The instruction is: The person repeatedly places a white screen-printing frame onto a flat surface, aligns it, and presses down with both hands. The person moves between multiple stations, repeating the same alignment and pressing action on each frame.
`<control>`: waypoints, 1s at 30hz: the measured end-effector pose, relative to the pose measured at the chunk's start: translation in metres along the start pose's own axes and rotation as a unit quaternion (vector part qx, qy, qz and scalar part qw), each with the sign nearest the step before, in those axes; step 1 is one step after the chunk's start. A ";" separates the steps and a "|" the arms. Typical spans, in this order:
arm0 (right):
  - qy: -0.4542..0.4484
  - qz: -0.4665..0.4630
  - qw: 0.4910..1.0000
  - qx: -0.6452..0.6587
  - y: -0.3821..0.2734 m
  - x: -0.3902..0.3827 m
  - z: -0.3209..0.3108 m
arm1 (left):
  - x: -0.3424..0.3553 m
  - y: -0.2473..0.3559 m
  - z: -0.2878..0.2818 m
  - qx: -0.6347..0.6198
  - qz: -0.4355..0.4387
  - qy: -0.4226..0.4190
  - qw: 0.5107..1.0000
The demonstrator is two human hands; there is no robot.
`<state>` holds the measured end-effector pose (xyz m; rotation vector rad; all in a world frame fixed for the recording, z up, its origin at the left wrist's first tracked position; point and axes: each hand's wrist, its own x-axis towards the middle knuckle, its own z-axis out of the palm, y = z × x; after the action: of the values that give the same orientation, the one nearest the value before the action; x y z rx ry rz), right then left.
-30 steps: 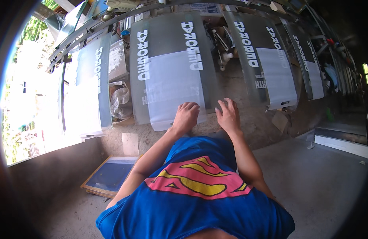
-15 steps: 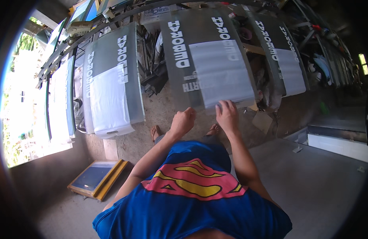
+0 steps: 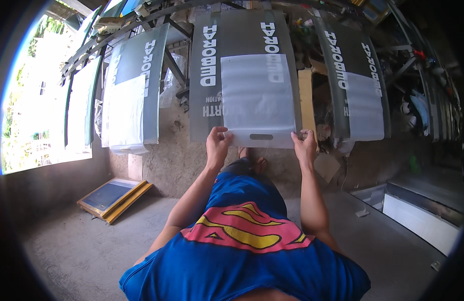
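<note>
A whitish, see-through plastic bag with a handle slot near its front edge lies over a grey panel with white lettering. My left hand pinches the bag's near left corner between thumb and fingers. At the near right corner, my right hand has the same kind of pinch. Between my hands the bag's front edge is stretched fairly straight, overhanging the panel. Similar bags lie on the left panel and the right panel.
Dark metal rails run along the far side. A cardboard strip and mixed clutter sit between the panels. Yellow-edged frames lie on the floor at left. A white-sided box stands at right. Bright daylight enters from the left.
My hands have moved apart, each now at a near corner of the bag. The bag lies straighter on the panel, its handle slot now showing. My view has shifted slightly.
</note>
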<state>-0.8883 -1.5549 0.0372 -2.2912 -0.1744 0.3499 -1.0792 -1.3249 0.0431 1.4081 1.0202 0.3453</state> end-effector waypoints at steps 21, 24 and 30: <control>-0.031 -0.114 0.930 0.349 -0.120 0.054 0.020 | 0.081 0.124 -0.034 -0.054 0.183 0.008 0.982; -0.033 -0.072 0.965 0.248 -0.079 0.049 0.041 | 0.080 0.063 -0.040 -0.031 0.086 -0.012 0.996; -0.056 -0.038 0.970 0.233 -0.037 0.031 0.053 | 0.056 0.002 -0.041 -0.009 0.036 -0.001 0.999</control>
<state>-0.8757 -1.4860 0.0244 -1.7970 -0.2111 0.4308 -1.0783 -1.2567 0.0300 1.4318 0.9641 0.4060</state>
